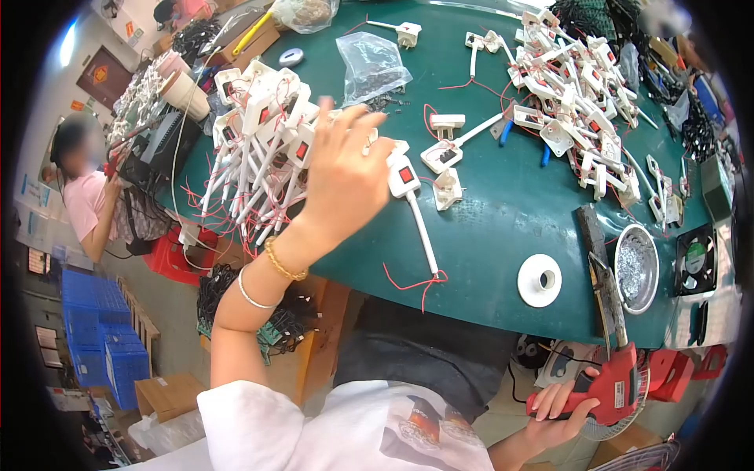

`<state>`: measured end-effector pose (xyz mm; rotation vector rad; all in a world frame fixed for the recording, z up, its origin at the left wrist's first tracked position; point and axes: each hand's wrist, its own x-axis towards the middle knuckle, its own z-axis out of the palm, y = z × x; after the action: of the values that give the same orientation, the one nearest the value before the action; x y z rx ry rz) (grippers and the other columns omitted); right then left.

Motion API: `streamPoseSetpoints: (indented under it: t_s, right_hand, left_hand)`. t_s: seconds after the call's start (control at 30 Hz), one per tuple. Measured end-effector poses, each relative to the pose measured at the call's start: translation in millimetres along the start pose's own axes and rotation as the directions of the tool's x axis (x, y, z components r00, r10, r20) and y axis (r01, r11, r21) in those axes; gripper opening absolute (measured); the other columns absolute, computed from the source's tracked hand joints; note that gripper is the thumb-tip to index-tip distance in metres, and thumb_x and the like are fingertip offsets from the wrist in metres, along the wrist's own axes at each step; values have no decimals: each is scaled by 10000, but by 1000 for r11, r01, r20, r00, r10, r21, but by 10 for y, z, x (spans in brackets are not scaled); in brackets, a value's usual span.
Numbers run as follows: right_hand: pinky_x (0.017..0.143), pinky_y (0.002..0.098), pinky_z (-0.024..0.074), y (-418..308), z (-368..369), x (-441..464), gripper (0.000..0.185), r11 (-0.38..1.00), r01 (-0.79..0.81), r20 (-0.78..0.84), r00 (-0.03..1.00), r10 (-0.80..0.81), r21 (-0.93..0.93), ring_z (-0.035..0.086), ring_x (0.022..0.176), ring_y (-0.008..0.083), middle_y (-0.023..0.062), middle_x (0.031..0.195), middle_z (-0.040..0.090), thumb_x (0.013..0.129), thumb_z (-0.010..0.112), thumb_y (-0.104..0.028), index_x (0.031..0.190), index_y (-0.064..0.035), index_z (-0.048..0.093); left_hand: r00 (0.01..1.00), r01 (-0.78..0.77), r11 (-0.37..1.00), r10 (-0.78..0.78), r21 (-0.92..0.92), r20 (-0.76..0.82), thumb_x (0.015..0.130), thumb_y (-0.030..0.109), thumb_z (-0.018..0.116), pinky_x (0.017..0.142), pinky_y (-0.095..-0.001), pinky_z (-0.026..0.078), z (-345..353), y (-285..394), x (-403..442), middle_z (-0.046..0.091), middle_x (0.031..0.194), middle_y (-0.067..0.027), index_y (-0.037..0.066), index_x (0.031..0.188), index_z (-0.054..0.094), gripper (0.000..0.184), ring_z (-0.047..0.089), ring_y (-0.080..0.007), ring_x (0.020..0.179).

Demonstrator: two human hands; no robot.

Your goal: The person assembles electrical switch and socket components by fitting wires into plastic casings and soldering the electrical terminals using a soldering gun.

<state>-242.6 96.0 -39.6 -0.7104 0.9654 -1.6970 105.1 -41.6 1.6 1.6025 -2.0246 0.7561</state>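
Above the green table top (487, 243), left hand (339, 169) up high, fingers bent and a little apart, blurry at the tips. Just beside that hand, a small white plastic box with a red switch (404, 176), a long white tube (422, 235) below it, and thin red wires (415, 285) at the tube's low end. Cannot tell for sure: gripping the box, touching it, or only near it.

Down low, past the table's edge, right hand (564, 407) closed around the handle of a red and black gun-shaped tool (622, 385), fingers wrapped around it, front end toward the table. Near that front end, a long dark bar (591, 235). Right beside the bar, a round silver bowl (652, 294) with shiny bits inside. On its other side, a flat white disc with a raised hollow middle (540, 293).

Behind the left hand, a messy pile of white boxes and tubes (271, 110). Far over to the right, another pile (581, 102), with blue handles (506, 133) at its edge.
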Motion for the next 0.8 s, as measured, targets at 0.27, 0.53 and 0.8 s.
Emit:
streamPoseSetpoints:
  t_s: [0.27, 0.53, 0.8]
  right_hand:
    - [346, 218, 280, -26, 80, 22, 454, 1000, -3, -49, 999, 3, -6, 234, 327, 72, -29, 489, 281, 979, 369, -415, 1271, -68, 354]
    - [368, 211, 280, -13, 21, 42, 431, 999, -38, -98, 994, 42, 34, 247, 340, 71, -32, 488, 268, 987, 352, -401, 1271, -78, 360]
    - [365, 226, 313, 12, 0, 49, 464, 1000, -2, 13, 1000, 1, 26, 273, 340, 82, -21, 495, 311, 981, 380, -392, 1261, -23, 355]
  left_hand:
    - [976, 90, 987, -61, -131, 209, 712, 40, 585, 837, -394, 486, 600, 18, 650, 584, 1073, -178, 53, 1000, 644, 295, 563, -330, 1007]
    - [845, -11, 989, 88, -148, 527, 689, 29, 629, 694, -407, 514, 681, -16, 697, 622, 856, -158, 13, 853, 586, 170, 628, -320, 807]
    - [927, 38, 931, 103, -362, 362, 797, 135, 576, 693, -408, 478, 480, 59, 625, 611, 764, -120, 35, 766, 631, 119, 605, -322, 767]
